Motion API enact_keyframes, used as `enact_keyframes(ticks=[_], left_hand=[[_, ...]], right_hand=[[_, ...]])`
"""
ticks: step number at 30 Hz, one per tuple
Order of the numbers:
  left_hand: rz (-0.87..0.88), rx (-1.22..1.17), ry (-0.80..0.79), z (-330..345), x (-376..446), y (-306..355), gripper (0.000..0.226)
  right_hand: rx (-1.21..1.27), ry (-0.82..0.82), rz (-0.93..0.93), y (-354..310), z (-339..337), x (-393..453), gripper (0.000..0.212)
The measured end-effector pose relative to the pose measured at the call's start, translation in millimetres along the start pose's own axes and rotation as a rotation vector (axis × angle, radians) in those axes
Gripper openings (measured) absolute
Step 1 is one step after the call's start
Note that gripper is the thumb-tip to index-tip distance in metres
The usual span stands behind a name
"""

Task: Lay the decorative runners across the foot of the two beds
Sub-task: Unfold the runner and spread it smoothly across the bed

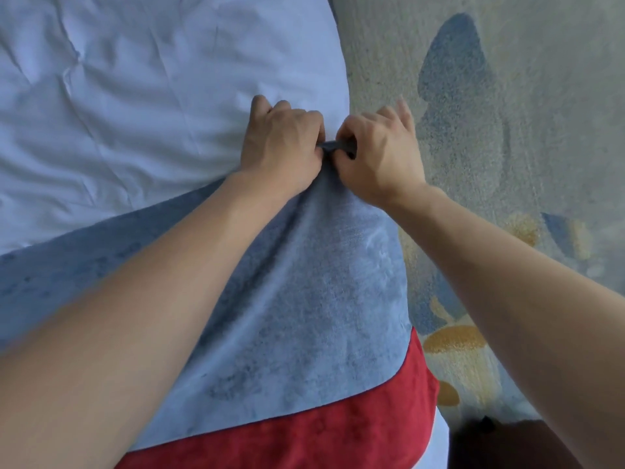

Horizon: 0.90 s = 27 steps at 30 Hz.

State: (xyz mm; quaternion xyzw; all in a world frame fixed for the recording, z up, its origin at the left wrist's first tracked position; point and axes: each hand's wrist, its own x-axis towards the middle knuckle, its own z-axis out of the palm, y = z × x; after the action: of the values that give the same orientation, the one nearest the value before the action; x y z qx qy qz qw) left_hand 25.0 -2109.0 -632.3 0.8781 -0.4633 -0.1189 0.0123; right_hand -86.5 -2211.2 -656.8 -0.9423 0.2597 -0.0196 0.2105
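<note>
Both hands, the left hand (280, 140) and right hand (378, 154), pinch the dark hem of the blue-grey, red-banded fabric runner (304, 299) at the right edge of the white-sheeted bed (135, 113), beside patterned carpet (507, 130)

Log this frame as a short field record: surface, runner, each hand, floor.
surface: bed with white duvet, creased
runner: blue runner with a red band along its near edge, lying across the bed and draping over the bed's side
left hand: left hand grips the runner's far edge at the bed's side
right hand: right hand pinches the same bunched edge, touching the left
floor: patterned carpet in grey, blue and orange, right of the bed
task state: runner on the bed, edge bunched, not yet smoothed
</note>
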Motion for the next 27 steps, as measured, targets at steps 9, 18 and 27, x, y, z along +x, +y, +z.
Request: enact_keyframes(ticks=[9,18,27], left_hand=[[-0.017,0.067,-0.042,1.8,7.5,8.6,0.016],[-0.203,-0.067,0.006,-17.5,-83.2,-70.0,0.018],[-0.123,-0.101,0.043,-2.6,-47.4,-31.2,0.022]], right_hand=[[-0.054,-0.062,-0.029,2.1,-1.9,8.0,0.018],[-0.053,-0.076,-0.336,-78.9,6.7,-4.8,0.022],[-0.12,-0.031,-0.204,-37.0,-4.6,-2.0,0.021]])
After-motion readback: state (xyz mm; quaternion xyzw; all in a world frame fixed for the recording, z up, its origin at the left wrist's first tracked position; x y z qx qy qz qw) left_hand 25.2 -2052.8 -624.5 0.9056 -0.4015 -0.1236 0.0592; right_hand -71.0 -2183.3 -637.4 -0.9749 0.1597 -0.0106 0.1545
